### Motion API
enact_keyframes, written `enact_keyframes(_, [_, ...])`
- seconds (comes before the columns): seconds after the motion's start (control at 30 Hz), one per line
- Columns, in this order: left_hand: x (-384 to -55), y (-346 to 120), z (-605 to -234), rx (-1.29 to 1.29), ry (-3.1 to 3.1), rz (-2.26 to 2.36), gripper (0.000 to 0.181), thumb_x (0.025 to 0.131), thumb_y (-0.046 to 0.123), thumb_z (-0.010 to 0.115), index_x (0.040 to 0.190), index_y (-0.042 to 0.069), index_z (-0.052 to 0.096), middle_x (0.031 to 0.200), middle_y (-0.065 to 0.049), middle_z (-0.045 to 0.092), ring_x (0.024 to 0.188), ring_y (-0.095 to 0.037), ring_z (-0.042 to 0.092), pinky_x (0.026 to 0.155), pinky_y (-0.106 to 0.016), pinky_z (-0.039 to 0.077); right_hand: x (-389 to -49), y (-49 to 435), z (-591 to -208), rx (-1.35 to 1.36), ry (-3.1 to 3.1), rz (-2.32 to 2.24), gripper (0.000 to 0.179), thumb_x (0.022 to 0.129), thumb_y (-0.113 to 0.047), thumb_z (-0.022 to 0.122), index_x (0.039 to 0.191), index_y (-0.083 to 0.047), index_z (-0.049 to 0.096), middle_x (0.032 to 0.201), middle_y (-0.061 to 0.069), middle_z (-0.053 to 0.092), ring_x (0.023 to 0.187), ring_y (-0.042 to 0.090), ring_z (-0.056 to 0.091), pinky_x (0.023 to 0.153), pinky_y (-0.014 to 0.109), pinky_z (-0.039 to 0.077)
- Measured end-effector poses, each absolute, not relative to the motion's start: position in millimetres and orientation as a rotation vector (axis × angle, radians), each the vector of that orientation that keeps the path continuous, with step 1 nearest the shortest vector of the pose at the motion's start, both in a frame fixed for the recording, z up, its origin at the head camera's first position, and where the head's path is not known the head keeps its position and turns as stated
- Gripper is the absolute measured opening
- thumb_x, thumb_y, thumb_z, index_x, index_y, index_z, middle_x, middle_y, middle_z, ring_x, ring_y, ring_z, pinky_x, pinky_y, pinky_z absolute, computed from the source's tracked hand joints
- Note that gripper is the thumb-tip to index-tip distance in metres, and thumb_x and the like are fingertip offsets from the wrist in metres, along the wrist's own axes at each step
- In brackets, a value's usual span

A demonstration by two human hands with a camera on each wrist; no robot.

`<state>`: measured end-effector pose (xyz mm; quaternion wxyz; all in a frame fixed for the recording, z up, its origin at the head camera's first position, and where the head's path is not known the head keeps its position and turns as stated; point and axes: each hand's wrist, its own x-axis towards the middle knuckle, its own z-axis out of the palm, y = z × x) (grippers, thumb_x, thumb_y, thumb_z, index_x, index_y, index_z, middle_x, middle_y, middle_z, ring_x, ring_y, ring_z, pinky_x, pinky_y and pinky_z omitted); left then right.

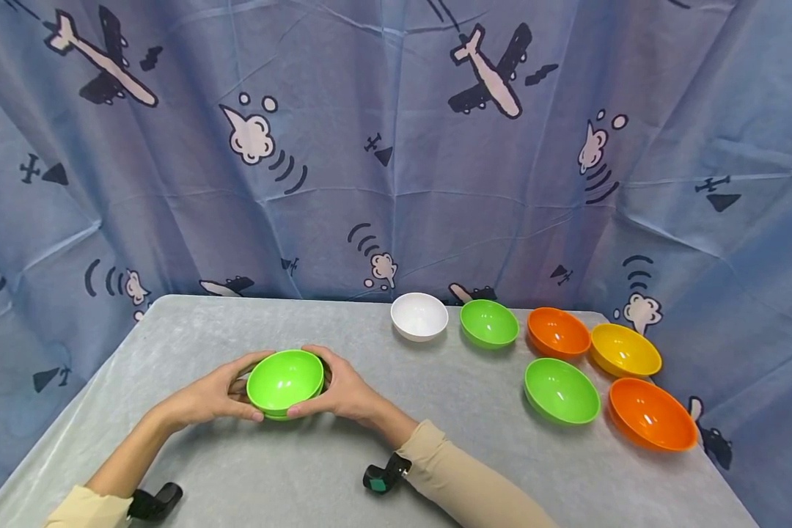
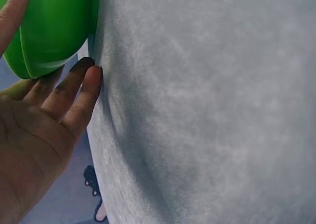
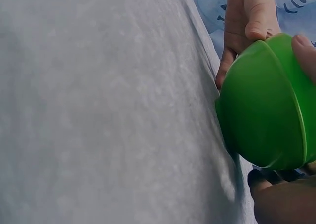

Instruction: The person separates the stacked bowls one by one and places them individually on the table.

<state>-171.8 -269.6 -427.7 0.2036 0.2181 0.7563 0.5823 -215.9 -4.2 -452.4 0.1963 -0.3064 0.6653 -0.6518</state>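
Note:
Two nested green bowls (image 1: 285, 383) stand at the left of the table, one inside the other, a second rim showing just under the upper one. My left hand (image 1: 213, 392) grips their left side, with the thumb at the near side and the fingers behind. From the right, my right hand (image 1: 343, 390) holds them too, its thumb on the near rim and its fingers round the far side. In the left wrist view the green bowls (image 2: 57, 29) show at the top left. The right wrist view shows the green bowls (image 3: 266, 105) with their base at the cloth.
Along the back right stand a white bowl (image 1: 419, 317), a green bowl (image 1: 489, 323), an orange bowl (image 1: 558, 332) and a yellow bowl (image 1: 625, 350). Closer in are another green bowl (image 1: 562, 391) and a larger orange bowl (image 1: 652, 414). A blue curtain (image 1: 330, 147) hangs behind the grey-covered table (image 1: 468, 433).

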Motion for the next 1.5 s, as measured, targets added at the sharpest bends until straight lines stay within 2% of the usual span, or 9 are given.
enact_keyframes(0.37, [-172.3,-268.3,-428.1,0.631,2.090,1.641,0.099,0.086,0.003,0.081,0.158,-0.006,0.014,0.151,-0.038,0.026,0.124,-0.049,0.052,0.088,-0.040,0.055,-215.5,-3.4,-451.4,-0.901,1.812,-1.898,0.085,0.070,0.008,0.089,0.144,-0.005,0.051,0.129,0.000,0.061,0.116,0.014,0.059,0.101,0.032,0.045])
enact_keyframes(0.63, [-172.5,-267.5,-426.9,0.598,2.107,1.632,0.100,0.085,0.003,0.082,0.157,-0.008,0.013,0.150,-0.037,0.029,0.130,-0.050,0.046,0.092,-0.037,0.053,-216.5,-1.1,-450.0,-0.918,1.819,-1.928,0.084,0.070,0.010,0.088,0.144,-0.007,0.052,0.130,0.001,0.061,0.118,0.016,0.058,0.103,0.034,0.044])
enact_keyframes(0.93, [-170.9,-267.1,-426.4,0.615,2.140,1.620,0.098,0.084,0.003,0.083,0.154,-0.012,0.015,0.144,-0.037,0.039,0.123,-0.049,0.053,0.092,-0.037,0.053,-218.0,4.3,-433.5,-0.947,1.818,-1.963,0.090,0.069,0.012,0.088,0.148,-0.008,0.049,0.135,0.000,0.059,0.125,0.017,0.055,0.110,0.034,0.037])
enact_keyframes(1.1, [-170.4,-267.1,-426.8,0.608,2.138,1.620,0.100,0.084,0.004,0.083,0.155,-0.011,0.013,0.148,-0.038,0.033,0.127,-0.052,0.049,0.093,-0.038,0.053,-219.1,10.0,-427.8,-0.963,1.802,-1.976,0.093,0.068,0.014,0.087,0.149,-0.007,0.047,0.138,0.002,0.057,0.127,0.018,0.053,0.111,0.036,0.036])
enact_keyframes(1.33, [-169.5,-266.5,-425.8,0.588,2.141,1.621,0.102,0.085,0.005,0.083,0.155,-0.012,0.011,0.156,-0.039,0.015,0.133,-0.057,0.037,0.096,-0.037,0.051,-223.2,21.4,-427.9,-0.975,1.779,-2.010,0.097,0.067,0.016,0.086,0.152,-0.001,0.042,0.142,0.006,0.054,0.130,0.022,0.052,0.110,0.036,0.038])
enact_keyframes(1.5, [-170.8,-266.6,-425.9,0.604,2.129,1.631,0.100,0.085,0.004,0.082,0.156,-0.010,0.013,0.157,-0.038,0.015,0.134,-0.057,0.036,0.096,-0.037,0.051,-224.7,32.4,-425.7,-0.945,1.764,-2.045,0.099,0.066,0.018,0.086,0.152,-0.003,0.042,0.145,0.008,0.052,0.133,0.023,0.049,0.110,0.036,0.037])
